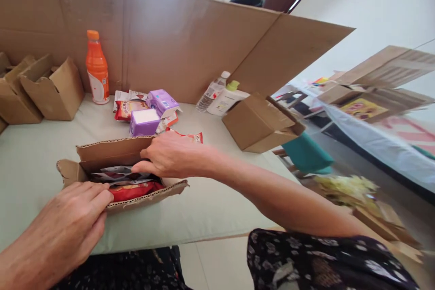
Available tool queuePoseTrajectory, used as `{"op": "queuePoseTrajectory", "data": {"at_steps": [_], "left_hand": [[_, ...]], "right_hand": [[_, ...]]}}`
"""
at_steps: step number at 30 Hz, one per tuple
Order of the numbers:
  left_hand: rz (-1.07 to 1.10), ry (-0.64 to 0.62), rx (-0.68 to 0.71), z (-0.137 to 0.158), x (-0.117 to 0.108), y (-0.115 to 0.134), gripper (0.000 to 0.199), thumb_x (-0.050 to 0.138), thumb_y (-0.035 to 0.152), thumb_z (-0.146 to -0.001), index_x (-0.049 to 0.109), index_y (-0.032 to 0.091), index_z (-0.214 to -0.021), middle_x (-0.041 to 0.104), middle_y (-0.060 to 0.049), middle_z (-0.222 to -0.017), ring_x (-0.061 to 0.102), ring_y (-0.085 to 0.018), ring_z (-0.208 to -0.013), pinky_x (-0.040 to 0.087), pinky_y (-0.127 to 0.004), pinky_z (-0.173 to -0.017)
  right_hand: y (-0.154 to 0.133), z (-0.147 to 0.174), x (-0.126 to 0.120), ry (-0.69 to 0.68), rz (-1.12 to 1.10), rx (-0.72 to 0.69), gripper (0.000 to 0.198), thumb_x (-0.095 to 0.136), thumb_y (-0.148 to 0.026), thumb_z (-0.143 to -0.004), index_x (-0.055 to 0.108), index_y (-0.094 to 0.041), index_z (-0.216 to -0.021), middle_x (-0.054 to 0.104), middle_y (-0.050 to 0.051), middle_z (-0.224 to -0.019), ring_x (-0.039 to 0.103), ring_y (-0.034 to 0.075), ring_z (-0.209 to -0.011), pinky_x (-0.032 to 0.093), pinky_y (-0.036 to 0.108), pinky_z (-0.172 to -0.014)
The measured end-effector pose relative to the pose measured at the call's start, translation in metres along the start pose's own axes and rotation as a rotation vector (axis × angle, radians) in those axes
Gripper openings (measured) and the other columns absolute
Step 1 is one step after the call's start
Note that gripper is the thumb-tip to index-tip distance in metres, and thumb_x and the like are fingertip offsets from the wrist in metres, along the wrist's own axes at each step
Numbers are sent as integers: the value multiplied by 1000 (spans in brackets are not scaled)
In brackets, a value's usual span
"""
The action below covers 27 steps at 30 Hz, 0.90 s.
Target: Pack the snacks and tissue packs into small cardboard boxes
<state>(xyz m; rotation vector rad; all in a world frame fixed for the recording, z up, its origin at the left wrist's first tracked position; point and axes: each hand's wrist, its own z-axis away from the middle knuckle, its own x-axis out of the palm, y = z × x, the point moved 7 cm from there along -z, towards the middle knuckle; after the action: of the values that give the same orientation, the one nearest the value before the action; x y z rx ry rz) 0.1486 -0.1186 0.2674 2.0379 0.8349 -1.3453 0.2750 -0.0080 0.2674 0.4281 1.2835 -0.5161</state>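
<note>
An open cardboard box [115, 150] lies in front of me near the table's front edge. Inside it are a red snack packet [137, 190] and several silvery packets [113, 171]. My left hand [81, 210] grips the near left rim, its fingers curled over the edge beside the red packet. At the box's far right side, my right hand [171, 154] is closed over the rim with the thumb toward the inside; some of its fingertips are hidden. Just beyond the box lie purple tissue packs [145, 123] and other red and white snack packets [124, 108].
An orange drink bottle [97, 70] stands at the back, right of several small cardboard boxes [54, 90]. A clear bottle [212, 93], a white bottle [226, 101] and a tilted cardboard box [260, 122] are at the right. A tall cardboard panel [190, 50] borders the table's back.
</note>
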Motion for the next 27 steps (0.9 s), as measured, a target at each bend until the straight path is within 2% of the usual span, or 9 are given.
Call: {"op": "queuePoseTrajectory", "data": {"at_steps": [3, 5, 8, 10, 12, 16, 19, 22, 27], "left_hand": [[30, 114, -13, 16, -9, 0, 27, 54, 14, -86, 67, 21, -110, 74, -9, -119, 70, -30, -109, 60, -45, -90], [42, 252, -89, 35, -15, -4, 47, 65, 14, -82, 63, 29, -127, 60, -4, -145, 57, -32, -130, 49, -50, -108], [121, 557, -358, 68, -19, -14, 67, 72, 18, -78, 55, 41, -139, 46, 4, -155, 52, -33, -132, 40, -56, -116], [320, 662, -568, 84, -5, -22, 66, 69, 19, -83, 51, 42, -142, 48, 3, -151, 51, -32, -132, 37, -58, -118], [482, 624, -666, 87, 16, -24, 62, 65, 18, -87, 48, 39, -143, 53, 0, -145, 52, -30, -132, 39, -56, -117], [399, 497, -562, 75, 28, -22, 51, 64, 18, -90, 56, 36, -136, 70, 0, -119, 64, -25, -112, 48, -45, -106], [346, 485, -580, 70, 23, -32, 46, 65, 21, -91, 58, 39, -134, 72, 2, -109, 67, -23, -103, 52, -38, -98], [297, 483, -615, 67, 24, -37, 53, 64, 22, -92, 52, 40, -141, 68, 1, -113, 66, -23, -104, 52, -38, -97], [193, 496, -641, 60, 31, -35, 46, 65, 18, -90, 59, 37, -131, 40, -2, -155, 47, -32, -133, 41, -54, -112]], "right_hand": [[12, 20, -17, 190, -137, -28, 47, 42, -42, -105, 70, -17, -77, 68, 5, -70, 56, 14, -63, 35, 29, -62], [20, 34, -23, 368, -188, -48, 37, 44, -32, -104, 71, -18, -85, 71, 6, -83, 60, 16, -75, 41, 30, -69], [27, 40, -17, 574, -168, -38, 20, 54, -26, -98, 72, -18, -98, 69, 13, -115, 61, 23, -100, 45, 36, -83], [31, 28, -5, 575, -178, 3, 13, 59, -22, -93, 70, -17, -98, 69, 14, -117, 61, 25, -101, 45, 37, -83], [40, 10, 7, 518, -250, 81, 10, 59, -19, -92, 68, -17, -95, 72, 9, -98, 61, 21, -85, 44, 33, -74], [56, -1, 19, 504, -547, 97, 13, 58, -26, -93, 68, -18, -90, 68, 1, -75, 56, 14, -66, 40, 28, -65], [56, 20, 29, 494, -802, -29, 34, 49, -41, -101, 70, -19, -86, 74, 5, -89, 66, 17, -79, 49, 29, -74], [48, 49, 45, 468, -937, -143, 47, 35, -49, -106, 74, -22, -102, 74, 9, -119, 67, 21, -113, 50, 40, -100], [32, 69, 73, 502, -783, -169, 48, 56, -47, -99, 55, -26, -142, 60, 12, -145, 49, 24, -141, 39, 51, -117]]}}
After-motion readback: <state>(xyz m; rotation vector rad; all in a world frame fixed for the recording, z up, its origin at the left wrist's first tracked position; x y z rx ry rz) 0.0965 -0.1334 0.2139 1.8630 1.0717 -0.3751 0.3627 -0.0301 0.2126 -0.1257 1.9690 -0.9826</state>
